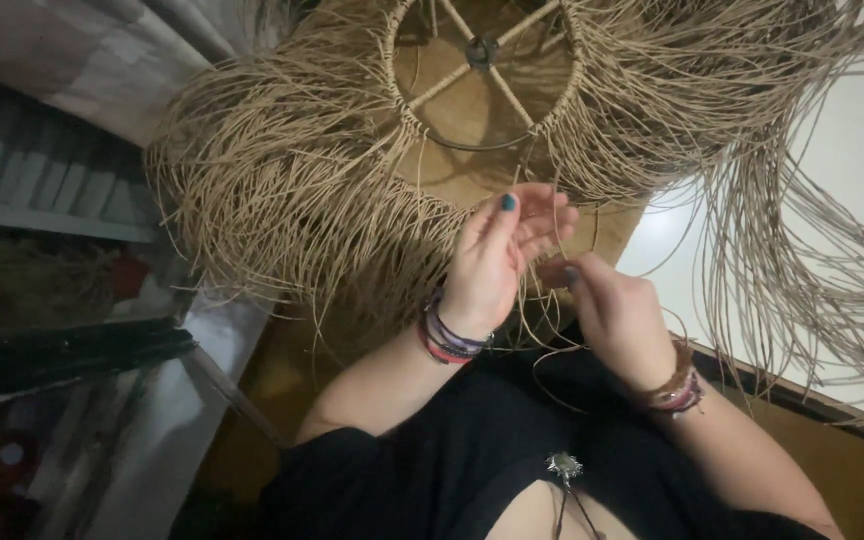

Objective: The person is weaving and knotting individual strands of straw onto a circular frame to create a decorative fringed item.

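A round frame [482, 50] with spokes lies in front of me, wrapped and fringed all around with long tan rattan strands [282, 180]. My left hand [497, 255] is raised just under the frame's near rim, fingers curled around a few thin strands. My right hand [617, 315] sits beside it, slightly lower, pinching a strand between thumb and fingers. Both wrists carry several bracelets. The strand ends hang down over my dark top.
A wooden table [452, 110] lies under the frame. A white surface [852, 170] is at the right, with loose strands [812, 260] spilling over it. Dim shelves [42, 180] and a glass surface [72, 440] are at the left.
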